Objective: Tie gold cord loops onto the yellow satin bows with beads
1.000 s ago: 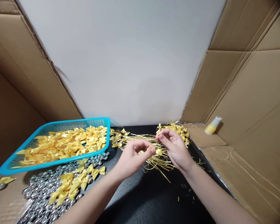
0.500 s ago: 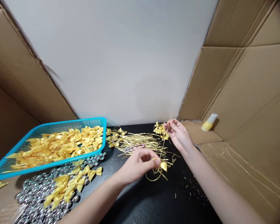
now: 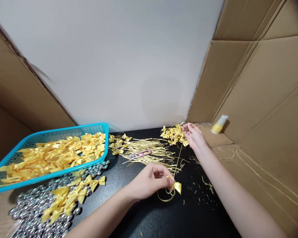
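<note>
My left hand [image 3: 157, 180] is closed in a pinch on a yellow satin bow [image 3: 177, 187] low over the black table. A gold cord [image 3: 166, 199] loops below those fingers. From the bow a thin strand of it runs up towards my right hand [image 3: 193, 134], whose thumb and forefinger are pinched on its far end. Beside the right fingertips lies a pile of yellow bows with cords and silver beads [image 3: 173, 134]. Between the hands and the basket, cut gold cords [image 3: 149, 145] are spread out, with pink-handled thread snips [image 3: 141, 153] on top.
A turquoise basket [image 3: 106, 138] full of yellow bows stands at left. Silver beads [image 3: 37, 201] and loose bows [image 3: 67, 198] lie in front of it. Cord scraps dot the table. At right, a thread cone [image 3: 219, 125] stands on cardboard [image 3: 221, 140]; cardboard walls flank both sides.
My right hand has moved slightly right, away from my left, uncovering more of the bow pile. My left hand still pinches the bow. The view has shifted a little.
</note>
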Action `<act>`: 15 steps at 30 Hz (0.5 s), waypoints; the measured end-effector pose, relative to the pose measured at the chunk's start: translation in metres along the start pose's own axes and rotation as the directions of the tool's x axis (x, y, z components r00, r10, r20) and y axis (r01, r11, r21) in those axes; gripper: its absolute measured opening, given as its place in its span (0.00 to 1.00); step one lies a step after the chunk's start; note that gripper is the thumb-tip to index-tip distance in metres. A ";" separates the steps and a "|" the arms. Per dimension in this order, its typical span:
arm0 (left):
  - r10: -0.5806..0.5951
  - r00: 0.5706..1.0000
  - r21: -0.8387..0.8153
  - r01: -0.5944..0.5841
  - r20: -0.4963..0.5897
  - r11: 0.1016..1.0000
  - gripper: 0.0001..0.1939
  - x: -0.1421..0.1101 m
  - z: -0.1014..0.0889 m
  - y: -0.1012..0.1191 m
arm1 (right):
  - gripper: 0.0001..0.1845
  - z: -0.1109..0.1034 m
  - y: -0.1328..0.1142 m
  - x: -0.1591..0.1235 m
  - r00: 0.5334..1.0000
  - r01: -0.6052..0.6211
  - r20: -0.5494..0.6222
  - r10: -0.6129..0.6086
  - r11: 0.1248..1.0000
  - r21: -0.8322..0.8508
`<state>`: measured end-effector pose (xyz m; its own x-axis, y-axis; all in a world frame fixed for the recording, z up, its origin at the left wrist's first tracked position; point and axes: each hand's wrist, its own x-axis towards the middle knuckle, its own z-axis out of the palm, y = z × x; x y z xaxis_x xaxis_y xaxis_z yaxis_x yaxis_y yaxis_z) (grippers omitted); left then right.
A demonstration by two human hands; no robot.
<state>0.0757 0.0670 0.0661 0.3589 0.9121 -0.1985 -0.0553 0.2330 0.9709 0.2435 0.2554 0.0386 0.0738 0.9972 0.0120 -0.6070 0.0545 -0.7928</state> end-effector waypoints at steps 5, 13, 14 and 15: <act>-0.046 0.996 -0.011 0.047 0.074 0.999 0.04 -0.001 0.003 -0.002 | 0.12 -0.011 0.001 0.010 0.997 0.010 -0.078 -0.010 1.000 -0.001; -0.097 0.981 -0.031 0.104 0.170 0.994 0.02 0.000 0.007 -0.009 | 0.13 -0.032 0.003 0.024 0.991 0.039 -0.128 -0.041 0.999 -0.018; -0.104 0.978 -0.029 0.111 0.182 0.993 0.02 -0.001 0.008 -0.009 | 0.13 -0.035 0.003 0.025 0.991 0.047 -0.125 -0.049 0.999 -0.021; -0.110 0.975 -0.025 0.117 0.191 0.993 0.02 -0.001 0.008 -0.010 | 0.13 -0.038 0.003 0.027 0.991 0.056 -0.120 -0.058 0.998 -0.022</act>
<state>0.0837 0.0613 0.0580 0.5345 0.7994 -0.2743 -0.0368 0.3462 0.9374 0.2739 0.2806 0.0133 0.2030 0.9791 -0.0150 -0.5844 0.1089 -0.8041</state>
